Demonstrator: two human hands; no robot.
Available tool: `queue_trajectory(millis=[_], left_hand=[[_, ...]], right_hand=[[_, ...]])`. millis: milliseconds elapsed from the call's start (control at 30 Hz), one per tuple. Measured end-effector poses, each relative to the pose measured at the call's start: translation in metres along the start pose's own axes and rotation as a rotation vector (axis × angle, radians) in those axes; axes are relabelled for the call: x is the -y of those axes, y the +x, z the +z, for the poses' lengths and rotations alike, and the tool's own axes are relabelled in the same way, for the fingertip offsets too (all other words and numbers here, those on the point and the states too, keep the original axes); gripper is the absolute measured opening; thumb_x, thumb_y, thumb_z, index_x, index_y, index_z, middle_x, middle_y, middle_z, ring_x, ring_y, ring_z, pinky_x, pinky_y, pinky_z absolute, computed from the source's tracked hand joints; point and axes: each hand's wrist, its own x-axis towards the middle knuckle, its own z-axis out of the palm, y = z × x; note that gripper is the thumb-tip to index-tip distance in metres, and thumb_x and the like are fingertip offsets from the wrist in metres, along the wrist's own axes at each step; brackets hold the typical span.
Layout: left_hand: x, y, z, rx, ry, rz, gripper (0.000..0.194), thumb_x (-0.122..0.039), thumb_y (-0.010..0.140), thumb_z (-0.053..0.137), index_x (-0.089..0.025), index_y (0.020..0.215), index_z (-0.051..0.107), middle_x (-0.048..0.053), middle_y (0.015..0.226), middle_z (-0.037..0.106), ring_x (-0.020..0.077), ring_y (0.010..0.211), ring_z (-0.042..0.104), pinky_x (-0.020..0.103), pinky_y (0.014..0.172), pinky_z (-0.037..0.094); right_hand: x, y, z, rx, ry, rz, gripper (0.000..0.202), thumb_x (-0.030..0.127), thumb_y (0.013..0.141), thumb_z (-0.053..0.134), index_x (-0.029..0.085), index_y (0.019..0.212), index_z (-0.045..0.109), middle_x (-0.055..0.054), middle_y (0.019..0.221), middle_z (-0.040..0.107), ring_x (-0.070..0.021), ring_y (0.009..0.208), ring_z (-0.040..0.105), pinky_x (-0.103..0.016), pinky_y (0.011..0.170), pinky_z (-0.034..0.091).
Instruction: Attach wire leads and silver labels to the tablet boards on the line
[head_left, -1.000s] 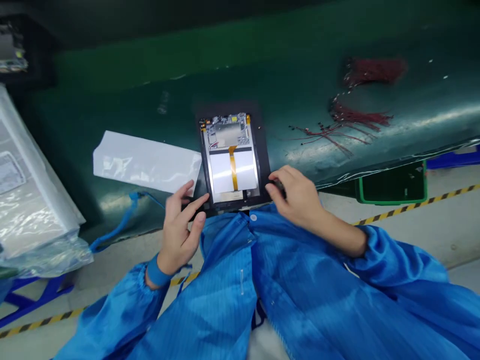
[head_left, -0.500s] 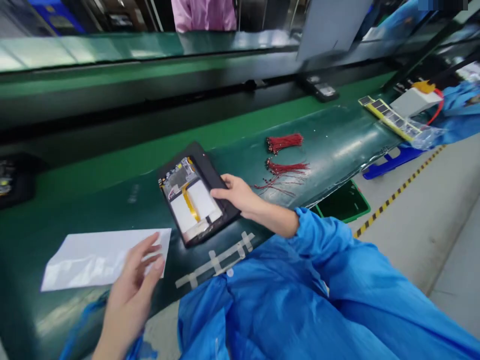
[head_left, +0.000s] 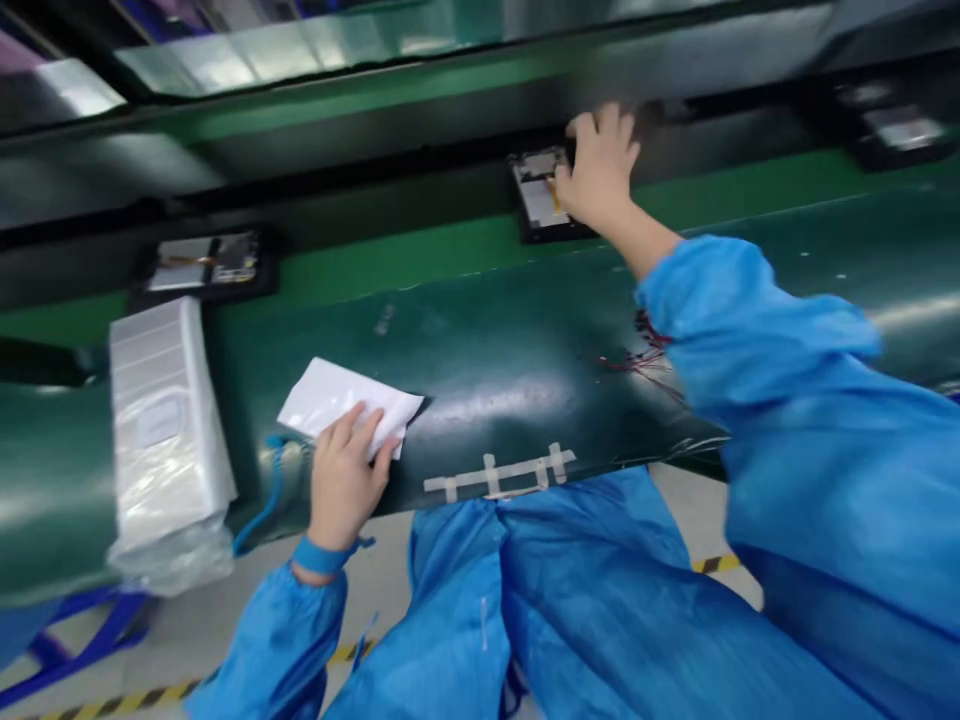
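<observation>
Right hand at an opened black rectangular device with a white inner panel, on the far green strip; left hand on a glossy white sheet.
The right hand [head_left: 600, 172]'s fingers are spread over the device [head_left: 541, 200]'s right side, grip unclear; the left hand [head_left: 349, 470]'s fingers, loosely bent and unclenched, touch the sheet [head_left: 322, 393].

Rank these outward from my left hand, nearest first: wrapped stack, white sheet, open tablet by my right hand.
1. White sheet, under your left hand.
2. Wrapped stack, off to the left.
3. Open tablet, ahead and right, at your right hand.
</observation>
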Motion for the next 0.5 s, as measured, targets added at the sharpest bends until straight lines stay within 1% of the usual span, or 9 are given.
queue_trajectory(millis=[67,100,167,200,233,300,367,433,500], left_hand=[[-0.013,-0.001,-0.004,-0.121,-0.018,0.053,0.041,-0.034,0.103,0.054,-0.020,0.141,0.064,0.020,0.144,0.065,0.0365,0.132,0.061,0.056,0.113,0.049],[-0.021,-0.002,-0.007,-0.188,-0.015,0.105,0.044,-0.028,0.102,0.055,-0.022,0.145,0.061,0.018,0.145,0.065,0.0350,0.132,0.062,0.055,0.112,0.050],[-0.044,-0.004,-0.011,-0.267,-0.002,0.260,0.057,-0.019,0.099,0.057,-0.026,0.155,0.052,0.017,0.149,0.062,0.0336,0.136,0.060,0.053,0.113,0.050],[-0.057,-0.005,-0.012,-0.256,0.005,0.356,0.063,-0.016,0.098,0.058,-0.026,0.159,0.047,0.017,0.151,0.061,0.0335,0.138,0.059,0.053,0.114,0.049],[-0.069,-0.007,-0.013,-0.220,0.011,0.448,0.069,-0.015,0.097,0.060,-0.027,0.162,0.042,0.018,0.152,0.061,0.0337,0.140,0.058,0.054,0.117,0.047],[-0.090,-0.011,-0.011,-0.131,-0.002,0.594,0.081,-0.020,0.095,0.068,-0.025,0.168,0.032,0.020,0.156,0.057,0.0363,0.146,0.053,0.057,0.122,0.042],[-0.103,-0.015,-0.009,-0.119,-0.067,0.662,0.097,-0.029,0.091,0.077,-0.022,0.171,0.023,0.023,0.164,0.047,0.0405,0.152,0.046,0.062,0.124,0.037],[-0.107,-0.017,-0.007,-0.197,-0.157,0.627,0.105,-0.034,0.087,0.080,-0.021,0.172,0.021,0.021,0.168,0.041,0.0432,0.154,0.042,0.065,0.123,0.037],[-0.106,-0.015,-0.009,-0.248,-0.223,0.538,0.099,-0.032,0.085,0.078,-0.025,0.170,0.029,0.016,0.168,0.042,0.0435,0.152,0.043,0.068,0.122,0.037]], right_hand=[[0.026,-0.045,0.006,0.212,0.058,-0.155,0.019,0.028,0.094,0.069,0.012,0.101,0.077,-0.021,0.141,0.067,-0.0393,0.136,0.055,-0.055,0.102,0.049],[0.040,-0.073,0.007,0.458,0.220,-0.175,0.017,0.030,0.095,0.071,0.015,0.099,0.078,-0.018,0.127,0.075,-0.0340,0.124,0.064,-0.050,0.098,0.054],[0.066,-0.133,0.007,1.000,0.614,-0.099,0.036,0.043,0.106,0.056,0.016,0.098,0.078,-0.015,0.114,0.079,-0.0261,0.105,0.073,-0.041,0.088,0.060],[0.076,-0.160,0.006,1.166,0.778,-0.033,0.042,0.048,0.107,0.051,0.016,0.102,0.078,-0.014,0.114,0.080,-0.0242,0.102,0.074,-0.038,0.084,0.061],[0.081,-0.183,0.005,1.228,0.891,-0.001,0.039,0.046,0.106,0.053,0.016,0.107,0.077,-0.013,0.114,0.080,-0.0228,0.100,0.075,-0.035,0.083,0.061],[0.077,-0.214,-0.001,1.084,0.982,0.000,0.030,0.037,0.101,0.061,0.015,0.115,0.075,-0.010,0.115,0.080,-0.0221,0.101,0.075,-0.034,0.086,0.061],[0.049,-0.229,-0.016,0.745,0.924,-0.104,0.033,0.030,0.096,0.063,0.013,0.123,0.072,-0.009,0.117,0.080,-0.0230,0.106,0.074,-0.036,0.093,0.061],[0.002,-0.238,-0.044,0.350,0.746,-0.187,0.039,0.033,0.100,0.058,0.013,0.132,0.069,-0.011,0.122,0.078,-0.0254,0.114,0.072,-0.040,0.101,0.059],[-0.059,-0.254,-0.083,-0.059,0.429,-0.156,0.043,0.041,0.104,0.053,0.016,0.135,0.069,-0.014,0.127,0.076,-0.0292,0.123,0.069,-0.044,0.106,0.056]])
